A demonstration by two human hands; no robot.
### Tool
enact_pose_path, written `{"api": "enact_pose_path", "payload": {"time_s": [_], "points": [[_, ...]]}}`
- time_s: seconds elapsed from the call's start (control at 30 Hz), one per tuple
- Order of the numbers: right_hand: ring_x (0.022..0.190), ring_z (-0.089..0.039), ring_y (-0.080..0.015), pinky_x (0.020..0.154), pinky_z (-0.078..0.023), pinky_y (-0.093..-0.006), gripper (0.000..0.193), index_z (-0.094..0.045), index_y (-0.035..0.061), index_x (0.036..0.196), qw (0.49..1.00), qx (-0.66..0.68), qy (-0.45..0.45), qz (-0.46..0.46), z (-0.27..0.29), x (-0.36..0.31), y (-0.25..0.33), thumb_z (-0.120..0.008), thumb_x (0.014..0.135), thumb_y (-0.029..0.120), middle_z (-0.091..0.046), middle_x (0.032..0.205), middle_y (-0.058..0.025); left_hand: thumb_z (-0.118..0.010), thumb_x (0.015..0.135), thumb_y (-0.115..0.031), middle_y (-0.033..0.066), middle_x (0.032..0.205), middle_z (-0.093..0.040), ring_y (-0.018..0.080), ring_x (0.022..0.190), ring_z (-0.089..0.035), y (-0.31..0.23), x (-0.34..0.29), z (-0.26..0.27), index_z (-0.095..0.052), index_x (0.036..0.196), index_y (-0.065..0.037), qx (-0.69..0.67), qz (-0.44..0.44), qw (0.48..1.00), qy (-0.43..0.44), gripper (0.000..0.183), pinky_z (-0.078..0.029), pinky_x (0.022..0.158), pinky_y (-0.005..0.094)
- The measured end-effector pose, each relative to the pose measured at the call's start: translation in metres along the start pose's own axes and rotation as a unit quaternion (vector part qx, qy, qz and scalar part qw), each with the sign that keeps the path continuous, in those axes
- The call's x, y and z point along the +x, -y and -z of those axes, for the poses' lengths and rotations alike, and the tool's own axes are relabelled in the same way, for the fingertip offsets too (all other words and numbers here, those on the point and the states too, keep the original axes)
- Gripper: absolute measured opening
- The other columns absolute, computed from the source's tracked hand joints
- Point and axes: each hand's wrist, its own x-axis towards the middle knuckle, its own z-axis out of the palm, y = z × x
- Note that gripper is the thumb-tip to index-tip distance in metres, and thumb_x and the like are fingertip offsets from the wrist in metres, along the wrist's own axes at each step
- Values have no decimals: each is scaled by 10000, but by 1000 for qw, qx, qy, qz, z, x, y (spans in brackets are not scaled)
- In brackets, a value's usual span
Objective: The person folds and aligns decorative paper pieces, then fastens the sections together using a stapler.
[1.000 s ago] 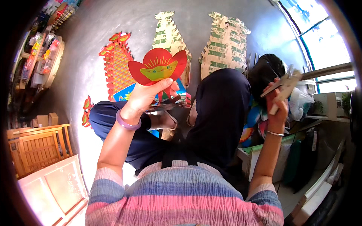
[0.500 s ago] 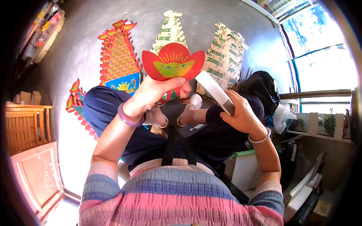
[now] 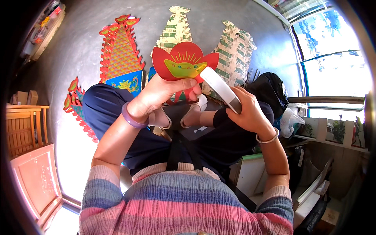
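Note:
A red card cutout [image 3: 160, 62] with a scalloped top and a yellow-green ingot shape printed on it is raised above my knees. My left hand [image 3: 166, 89] pinches its lower edge, thumb in front. My right hand [image 3: 247, 111] grips a long, slim white-and-grey stapler [image 3: 221, 89]; its far end meets the cutout's lower right edge. Whether that edge lies between its jaws I cannot tell. Below the cutout, partly hidden behind my left fingers, is another red and green piece.
On the grey floor ahead lie a red-and-gold tapered panel [image 3: 123, 56], a cream-and-green tapered panel [image 3: 175, 29] and a wider cream-and-green one [image 3: 233, 49]. A black plastic bag [image 3: 268, 92] sits right of my knee. Wooden furniture [image 3: 25, 129] stands at left.
The cutout has shifted slightly right and down, and the stapler's tip now overlaps its lower right edge. Both hands keep their grips. The whole view has shifted a little.

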Motion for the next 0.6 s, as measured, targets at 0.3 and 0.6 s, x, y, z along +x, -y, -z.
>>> {"api": "enact_pose_path", "payload": {"time_s": [0.3,0.6], "points": [[733,-562,-360,657,-457,-352,293,-536,-34,912,998,-42,-25,-28,-9,2,-6,-618,643,47,-555,786,-190,-586,822,-44,97,772,-621,175,635,-603,4,3,2,-561,968,23,-2,2,1000,-7,163,-499,603,287],[766,-585,-341,673,-473,-375,281,-545,6,928,979,-153,-134,-33,23,22,1,-613,671,96,-580,816,-168,-636,796,-62,9,866,-624,51,789,-552,-19,26,7,-603,957,-18,93,-140,986,-17,170,-439,713,208]]}}
